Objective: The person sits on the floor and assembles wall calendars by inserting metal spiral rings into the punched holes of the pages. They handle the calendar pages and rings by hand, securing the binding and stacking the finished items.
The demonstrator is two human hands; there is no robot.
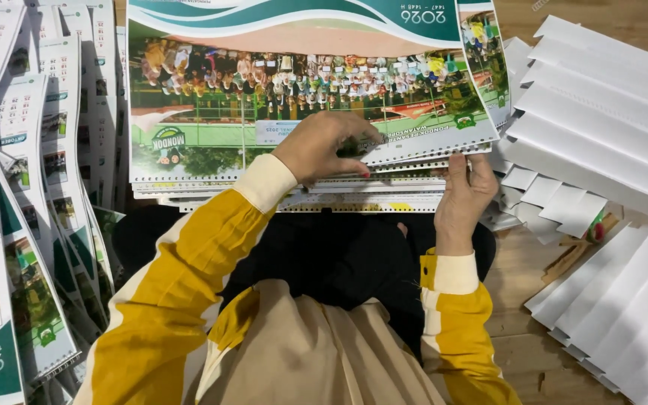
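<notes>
Glossy printed calendar sheets (301, 97) lie stacked directly ahead of the person, long axis left to right. Left hand (324, 146) rests fingers-curled on the near punched edge; right hand (465, 191) pinches the stack's right corner (white card strips (601, 112) beside).

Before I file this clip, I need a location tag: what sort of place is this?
Likely a small print-finishing or calendar-assembly workspace on a wooden floor: a stack of punched calendar sheets under both hands, finished calendars fanned at one side, folded white card backs piled at the other.
</notes>
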